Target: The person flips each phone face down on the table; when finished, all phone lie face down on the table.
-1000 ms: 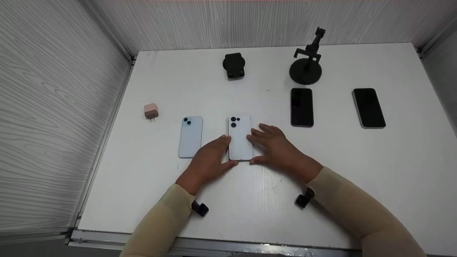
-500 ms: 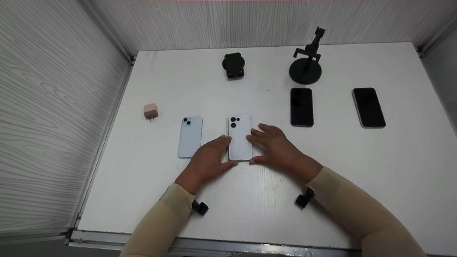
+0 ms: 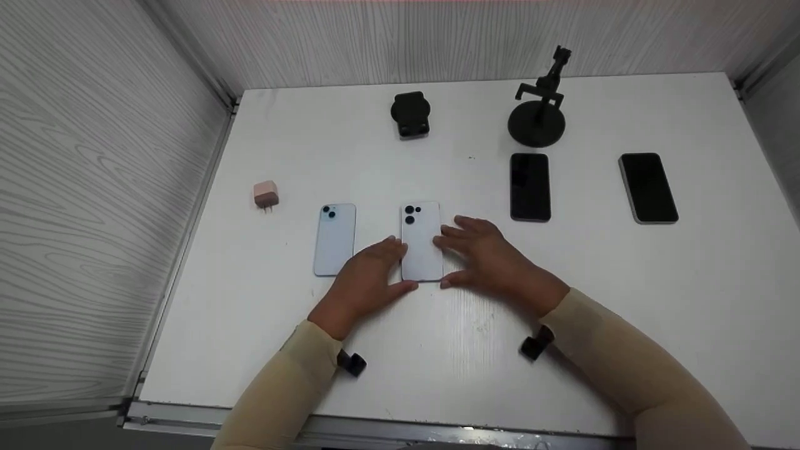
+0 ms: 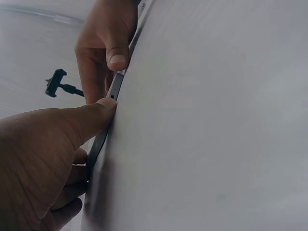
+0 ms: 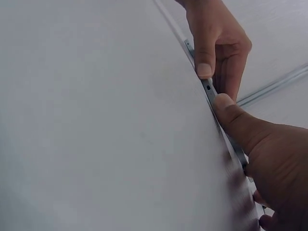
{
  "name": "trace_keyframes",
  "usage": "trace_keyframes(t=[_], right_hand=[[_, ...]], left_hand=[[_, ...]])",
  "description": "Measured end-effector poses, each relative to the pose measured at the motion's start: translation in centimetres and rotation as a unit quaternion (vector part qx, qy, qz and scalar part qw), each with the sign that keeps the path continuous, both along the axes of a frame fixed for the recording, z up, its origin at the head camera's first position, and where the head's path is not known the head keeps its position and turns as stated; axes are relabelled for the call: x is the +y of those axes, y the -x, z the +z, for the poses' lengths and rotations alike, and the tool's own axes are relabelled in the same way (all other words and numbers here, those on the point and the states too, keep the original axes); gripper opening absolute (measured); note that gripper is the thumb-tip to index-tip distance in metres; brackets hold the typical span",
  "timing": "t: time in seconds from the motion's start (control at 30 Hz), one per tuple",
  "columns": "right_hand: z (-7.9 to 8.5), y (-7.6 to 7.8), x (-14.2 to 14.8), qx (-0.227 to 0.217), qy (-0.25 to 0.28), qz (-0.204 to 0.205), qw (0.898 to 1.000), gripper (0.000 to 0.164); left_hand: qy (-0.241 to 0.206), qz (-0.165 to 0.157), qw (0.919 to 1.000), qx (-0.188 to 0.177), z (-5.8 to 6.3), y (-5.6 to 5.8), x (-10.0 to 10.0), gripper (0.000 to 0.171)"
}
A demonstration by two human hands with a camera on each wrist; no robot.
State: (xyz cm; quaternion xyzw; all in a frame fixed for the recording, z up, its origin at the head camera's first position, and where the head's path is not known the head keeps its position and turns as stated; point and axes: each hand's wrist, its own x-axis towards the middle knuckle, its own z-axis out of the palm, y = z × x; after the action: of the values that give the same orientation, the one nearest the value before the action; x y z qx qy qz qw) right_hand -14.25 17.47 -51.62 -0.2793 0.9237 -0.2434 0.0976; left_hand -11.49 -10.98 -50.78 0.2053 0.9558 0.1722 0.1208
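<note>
A white smartphone [image 3: 422,247] lies back up on the white table, its camera lenses at the far end. My left hand [image 3: 365,281] holds its near left corner, fingers along the left side and thumb on the bottom edge. On the other side, my right hand [image 3: 490,259] holds the near right corner, with some fingers spread over the table. Both thumbs touch the bottom edge; between them the charging port of the phone [image 5: 208,88] shows in the right wrist view. A light blue smartphone [image 3: 334,240], also back up, lies just left, partly behind my left hand.
A pink charger plug [image 3: 265,194] stands at the left. At the back are a folded black holder [image 3: 410,115] and a black phone stand [image 3: 537,122] on a round base. Two phones lie screen up at the right, one dark phone [image 3: 530,187] and another dark phone [image 3: 649,187].
</note>
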Motion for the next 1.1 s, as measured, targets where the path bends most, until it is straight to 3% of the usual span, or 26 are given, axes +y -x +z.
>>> trace_keyframes(t=[0.2,0.33,0.57,0.77,1.1], right_hand=[[1.2,2.1,2.6,0.014,0.025,-0.004,1.000,0.080],[1.8,4.1,5.4,0.017,0.038,-0.051,0.998,0.075],[2.3,6.3,10.2,0.006,0.003,-0.133,0.991,0.073],[2.6,7.9,12.7,-0.011,-0.022,-0.177,0.984,0.074],[2.5,10.6,13.9,-0.036,-0.048,-0.171,0.983,0.072]], left_hand=[[0.007,0.005,0.9999,-0.005,0.1,0.0,0.2,0.081],[0.004,0.009,0.9999,-0.003,0.1,-0.3,0.3,0.081],[-0.002,0.011,0.9999,-0.005,0.1,-0.3,0.2,0.082],[-0.011,0.011,0.9999,-0.007,0.3,-0.2,0.2,0.081],[-0.008,0.003,0.9999,-0.010,0.3,-0.3,0.1,0.082]])
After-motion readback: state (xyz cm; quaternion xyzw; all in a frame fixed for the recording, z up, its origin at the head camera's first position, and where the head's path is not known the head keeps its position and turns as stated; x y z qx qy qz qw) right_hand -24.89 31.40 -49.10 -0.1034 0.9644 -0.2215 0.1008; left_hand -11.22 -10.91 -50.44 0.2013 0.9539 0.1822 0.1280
